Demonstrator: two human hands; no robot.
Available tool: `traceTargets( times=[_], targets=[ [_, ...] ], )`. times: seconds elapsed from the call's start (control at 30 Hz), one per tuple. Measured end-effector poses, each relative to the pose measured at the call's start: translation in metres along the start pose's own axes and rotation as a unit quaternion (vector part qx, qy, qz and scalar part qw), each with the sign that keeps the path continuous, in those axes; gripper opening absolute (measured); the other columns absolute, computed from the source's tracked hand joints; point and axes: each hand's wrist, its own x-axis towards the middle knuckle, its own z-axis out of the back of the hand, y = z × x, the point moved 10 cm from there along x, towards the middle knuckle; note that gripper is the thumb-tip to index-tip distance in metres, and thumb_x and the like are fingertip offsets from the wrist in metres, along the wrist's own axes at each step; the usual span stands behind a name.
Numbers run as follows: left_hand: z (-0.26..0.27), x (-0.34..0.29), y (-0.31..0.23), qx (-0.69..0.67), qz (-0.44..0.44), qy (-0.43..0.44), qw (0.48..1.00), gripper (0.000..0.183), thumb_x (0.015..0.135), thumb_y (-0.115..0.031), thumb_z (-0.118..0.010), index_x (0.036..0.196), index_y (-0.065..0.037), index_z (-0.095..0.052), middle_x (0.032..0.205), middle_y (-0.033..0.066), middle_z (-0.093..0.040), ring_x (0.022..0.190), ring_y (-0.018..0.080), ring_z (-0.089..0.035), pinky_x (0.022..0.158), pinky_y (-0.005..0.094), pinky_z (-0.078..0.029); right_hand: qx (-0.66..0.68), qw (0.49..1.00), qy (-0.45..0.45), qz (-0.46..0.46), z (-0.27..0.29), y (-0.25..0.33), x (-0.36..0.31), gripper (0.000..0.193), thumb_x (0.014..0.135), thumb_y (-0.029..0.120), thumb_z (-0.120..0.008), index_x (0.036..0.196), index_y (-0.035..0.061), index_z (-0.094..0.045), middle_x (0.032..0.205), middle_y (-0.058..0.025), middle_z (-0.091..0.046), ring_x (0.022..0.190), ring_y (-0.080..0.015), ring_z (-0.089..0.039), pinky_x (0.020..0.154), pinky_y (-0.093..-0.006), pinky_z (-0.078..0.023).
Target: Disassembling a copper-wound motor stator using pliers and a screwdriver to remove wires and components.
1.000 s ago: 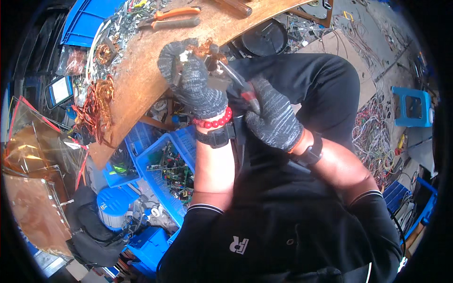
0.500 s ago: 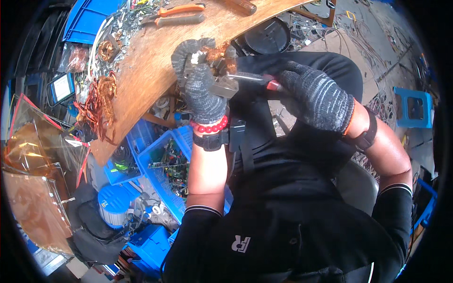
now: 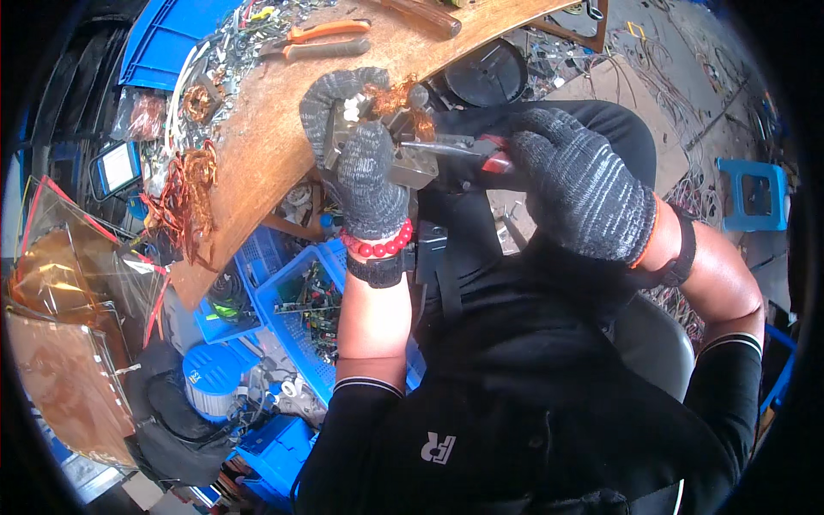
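Observation:
My left hand (image 3: 371, 176), in a grey knit glove, is closed around a blocky metal part (image 3: 415, 169) with torn copper windings (image 3: 390, 97) and small white pieces on it. It holds this part over my lap, beside the table edge. My right hand (image 3: 584, 184), also gloved, grips red-handled pliers (image 3: 459, 148) with narrow, tapering metal jaws. Their tip points left and meets the metal part near its copper wire. Whether the jaws pinch anything is too small to tell.
On the wooden table (image 3: 257, 163) lie orange-handled pliers (image 3: 326, 39), a wooden-handled tool (image 3: 425, 15) and a copper wire heap (image 3: 193, 189). Blue crates with scrap (image 3: 296, 330) stand below left. A black round pan (image 3: 487, 73) and a blue stool (image 3: 755, 196) are on the right.
The pliers have shifted slightly left, their tip lower against the metal part. My right hand and forearm have swung a little; the left hand keeps its hold on the part.

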Motion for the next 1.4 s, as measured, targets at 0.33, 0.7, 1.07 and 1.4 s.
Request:
traceTargets(
  times=[0.33, 0.7, 1.07, 1.4],
  targets=[
    [0.028, 0.0, 0.004, 0.156, -0.06, -0.162, 0.973, 0.028, 0.095, -0.02, -0.064, 0.123, -0.016, -0.056, 0.119, 0.0141, -0.061, 0.109, 0.0352, -0.063, 0.086, 0.0557, -0.061, -0.008, 0.998, -0.053, -0.028, -0.029, 0.006, 0.007, 0.025, 0.092, 0.021, -0.068, 0.108, 0.0015, -0.068, 0.089, -0.0194, -0.066, 0.081, -0.0381, -0.065, 0.071, -0.0447, -0.054],
    [0.048, 0.013, 0.031, 0.053, -0.081, -0.165, 0.982, 0.033, 0.09, -0.017, -0.068, 0.12, -0.007, -0.058, 0.122, 0.013, -0.06, 0.111, 0.0286, -0.06, 0.09, 0.0464, -0.055, 0.077, 0.976, -0.158, -0.126, -0.073, -0.013, 0.003, 0.02, 0.091, 0.013, -0.07, 0.104, -0.0007, -0.064, 0.089, -0.0209, -0.062, 0.08, -0.0412, -0.061, 0.068, -0.0475, -0.05],
    [0.039, 0.003, 0.022, -0.051, -0.008, -0.138, 0.989, 0.033, 0.093, -0.024, -0.066, 0.123, -0.014, -0.057, 0.119, 0.0122, -0.06, 0.109, 0.0298, -0.062, 0.089, 0.0535, -0.059, 0.101, 0.985, -0.107, -0.089, -0.074, -0.01, 0.005, 0.023, 0.09, 0.02, -0.07, 0.1, -0.0001, -0.063, 0.088, -0.0226, -0.06, 0.085, -0.043, -0.06, 0.076, -0.0501, -0.049],
    [0.037, 0.006, -0.005, 0.205, -0.083, 0.027, 0.975, 0.043, 0.097, -0.03, -0.067, 0.132, -0.011, -0.051, 0.13, 0.0173, -0.06, 0.121, 0.032, -0.06, 0.1, 0.0567, -0.055, 0.012, 0.999, 0.04, -0.024, -0.026, 0.003, 0.007, 0.029, 0.091, 0.004, -0.06, 0.118, -0.0004, -0.068, 0.109, -0.0197, -0.065, 0.104, -0.0376, -0.061, 0.094, -0.0445, -0.05]
  ],
)
